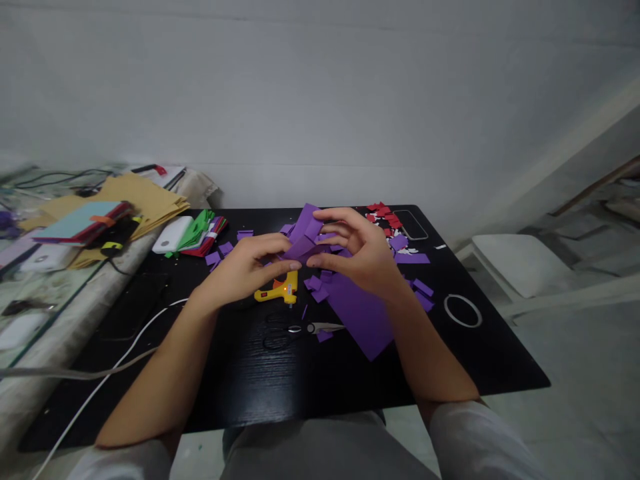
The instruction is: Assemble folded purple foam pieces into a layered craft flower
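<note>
Above the table I hold a folded purple paper piece (303, 235) between both hands. My left hand (255, 263) grips its lower left side, thumb stretched along the bottom. At its right side, the fingers and thumb of my right hand (357, 247) close on the paper's edge. Below them a yellow glue gun (285, 291) lies on the table with a small orange light showing. Black-handled scissors (280, 333) rest nearer me. A large purple sheet (361, 313) spreads under my right forearm, and small purple pieces (316, 287) are scattered round it.
The black table (240, 380) carries a white ring (463, 311) at right and red paper pieces (384, 217) at the back. Green and red sheets (200, 233) sit at left. A white cable (135, 347) crosses the left side. A white stool (520, 263) stands beyond the right edge.
</note>
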The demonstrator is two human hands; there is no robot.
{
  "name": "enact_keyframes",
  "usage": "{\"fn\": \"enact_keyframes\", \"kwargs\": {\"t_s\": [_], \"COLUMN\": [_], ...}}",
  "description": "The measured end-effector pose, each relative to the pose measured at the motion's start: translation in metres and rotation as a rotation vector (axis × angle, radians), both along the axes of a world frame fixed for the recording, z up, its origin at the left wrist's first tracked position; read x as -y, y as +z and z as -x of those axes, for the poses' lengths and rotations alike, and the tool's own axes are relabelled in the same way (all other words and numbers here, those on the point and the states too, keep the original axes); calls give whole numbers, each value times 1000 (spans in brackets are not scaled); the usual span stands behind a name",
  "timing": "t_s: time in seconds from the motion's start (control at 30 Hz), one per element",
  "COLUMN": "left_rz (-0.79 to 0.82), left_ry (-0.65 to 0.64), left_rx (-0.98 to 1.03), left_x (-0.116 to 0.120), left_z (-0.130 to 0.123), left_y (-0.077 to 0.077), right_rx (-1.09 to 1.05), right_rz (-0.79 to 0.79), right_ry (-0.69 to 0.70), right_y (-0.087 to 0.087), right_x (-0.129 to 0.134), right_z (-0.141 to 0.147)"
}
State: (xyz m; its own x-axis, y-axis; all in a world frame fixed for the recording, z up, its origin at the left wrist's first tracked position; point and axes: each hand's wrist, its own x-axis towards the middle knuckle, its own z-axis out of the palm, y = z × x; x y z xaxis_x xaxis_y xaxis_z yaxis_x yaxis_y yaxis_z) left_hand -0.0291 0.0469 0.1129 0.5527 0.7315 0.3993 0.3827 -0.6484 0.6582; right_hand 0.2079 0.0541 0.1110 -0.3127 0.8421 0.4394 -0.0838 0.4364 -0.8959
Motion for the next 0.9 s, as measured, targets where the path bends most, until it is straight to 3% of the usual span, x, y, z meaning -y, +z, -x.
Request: {"fn": "enact_keyframes", "kwargs": {"t_s": [0.17, 0.4, 0.7, 0.9], "left_rz": [-31, -25, -44, -75], "left_ry": [8, -27, -72, 38], "left_rx": [9, 81, 100, 132], "left_x": [-1, 1, 1, 3], "left_z": [-1, -5, -5, -9], "left_y": [-1, 0, 1, -1], "right_rx": [37, 0, -5, 43], "right_rz": [35, 25, 51, 49], "right_ry": [124, 172, 140, 36], "right_y": [3, 3, 4, 6], "right_x": [-4, -7, -8, -3], "right_z": [-6, -9, -13, -12]}}
